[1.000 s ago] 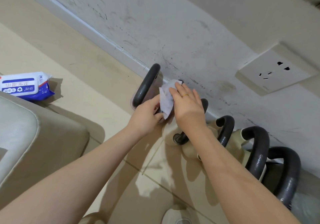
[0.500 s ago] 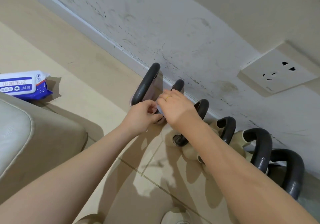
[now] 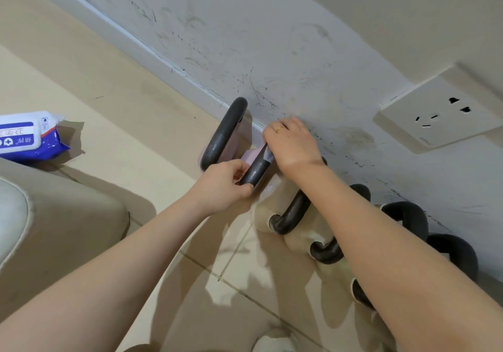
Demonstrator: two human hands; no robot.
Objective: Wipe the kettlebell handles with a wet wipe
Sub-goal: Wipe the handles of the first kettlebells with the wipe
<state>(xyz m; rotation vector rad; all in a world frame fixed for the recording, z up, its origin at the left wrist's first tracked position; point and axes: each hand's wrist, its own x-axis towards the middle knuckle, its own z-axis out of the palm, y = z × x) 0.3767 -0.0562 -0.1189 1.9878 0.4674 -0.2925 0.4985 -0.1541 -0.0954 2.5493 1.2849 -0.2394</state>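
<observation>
- At far left a blue and white wet wipe pack (image 3: 27,135) lies on the tiled floor (image 3: 152,145), beside a padded beige seat (image 3: 54,215); neither blocks the work.
- The first kettlebell handle (image 3: 224,134) stands free at the end of the row against the wall.
- The left hand (image 3: 224,185) pinches the lower end of the second kettlebell handle (image 3: 257,170), steadying it.
- The right hand (image 3: 292,142) curls over the top of that handle, pressing the wet wipe (image 3: 258,153) around it; only a pale edge of the wipe shows.
- Risk: the scuffed wall (image 3: 272,52) sits just behind, so the knuckles may scrape it, or the wipe may bunch and miss the back of the handle.
- Further right, more dark handles (image 3: 408,215) crowd close, partly hidden under the right forearm, leaving little room between them.
- A wall socket (image 3: 438,112) sits above; a dripping wipe should stay away.
</observation>
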